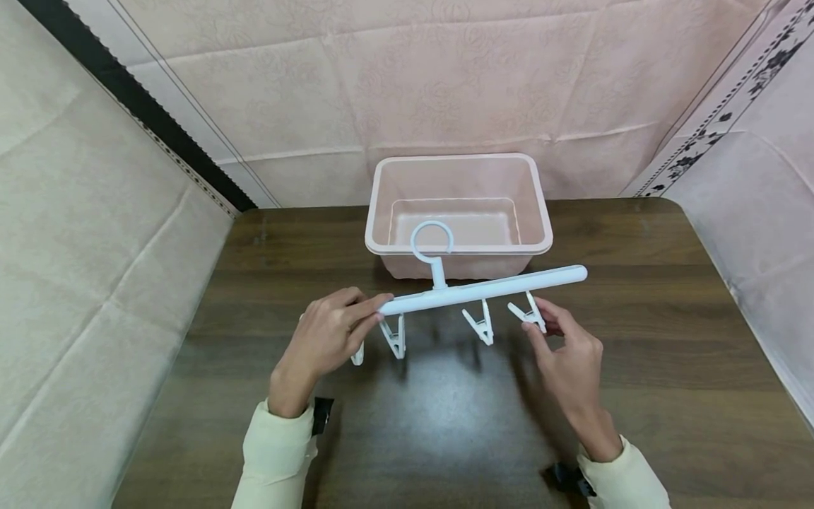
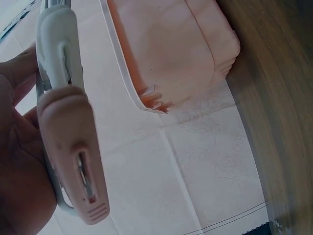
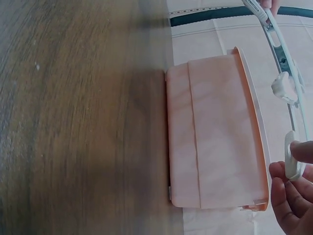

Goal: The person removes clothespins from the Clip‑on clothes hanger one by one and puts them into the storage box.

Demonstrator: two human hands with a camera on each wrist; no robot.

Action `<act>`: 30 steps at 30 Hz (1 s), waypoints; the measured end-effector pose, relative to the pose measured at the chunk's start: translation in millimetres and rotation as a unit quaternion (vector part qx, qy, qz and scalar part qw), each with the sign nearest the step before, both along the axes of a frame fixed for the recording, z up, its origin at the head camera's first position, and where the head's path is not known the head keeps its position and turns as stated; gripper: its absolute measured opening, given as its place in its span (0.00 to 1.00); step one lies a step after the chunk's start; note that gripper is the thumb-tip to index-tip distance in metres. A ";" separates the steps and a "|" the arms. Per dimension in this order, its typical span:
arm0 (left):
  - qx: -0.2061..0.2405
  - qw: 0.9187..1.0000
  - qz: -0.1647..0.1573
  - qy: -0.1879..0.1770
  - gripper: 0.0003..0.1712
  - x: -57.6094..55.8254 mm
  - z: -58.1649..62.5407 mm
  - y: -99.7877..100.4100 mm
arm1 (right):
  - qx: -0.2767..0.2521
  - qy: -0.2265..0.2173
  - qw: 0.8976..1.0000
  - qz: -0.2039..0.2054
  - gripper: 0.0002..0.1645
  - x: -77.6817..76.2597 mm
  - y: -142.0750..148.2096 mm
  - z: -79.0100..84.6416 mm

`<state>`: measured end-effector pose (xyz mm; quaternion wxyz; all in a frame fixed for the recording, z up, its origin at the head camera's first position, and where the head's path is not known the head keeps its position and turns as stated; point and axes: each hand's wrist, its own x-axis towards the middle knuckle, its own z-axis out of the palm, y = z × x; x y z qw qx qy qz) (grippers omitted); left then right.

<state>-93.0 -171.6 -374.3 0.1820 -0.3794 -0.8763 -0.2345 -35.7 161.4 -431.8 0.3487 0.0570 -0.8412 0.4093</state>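
Observation:
A pale blue-white clip hanger [image 1: 483, 288] is held up above the table, its bar tilted higher at the right end and its round hook [image 1: 432, 258] overlapping the basin in the head view. My left hand [image 1: 324, 332] grips the bar's left end between thumb and fingers. Several clothespin-like clips hang below the bar; one clip [image 2: 73, 156] looms close in the left wrist view. With thumb and fingertips, my right hand [image 1: 568, 360] pinches the rightmost clip [image 1: 529, 313]. That pinched clip [image 3: 293, 159] also shows in the right wrist view.
Behind the hanger, a pink rectangular basin [image 1: 459, 264] stands at the back of the dark wooden table [image 1: 636, 332]. Patterned pale cloth [image 1: 477, 85] hangs behind the table and along both sides.

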 end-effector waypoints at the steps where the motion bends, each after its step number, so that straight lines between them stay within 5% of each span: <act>1: 0.001 1.000 0.000 -0.001 0.18 0.1 0.1 0.1 | -0.002 0.002 1.000 -0.003 0.27 -0.4 0.4 -0.3; 20: -0.006 1.000 0.000 -0.011 0.18 0.9 0.8 1.7 | -0.025 0.026 0.999 -0.017 0.24 -0.1 5.8 3.0; 30: -0.019 0.999 0.001 -0.028 0.18 3.3 2.4 1.1 | 0.004 0.017 0.999 -0.035 0.20 1.6 5.1 6.1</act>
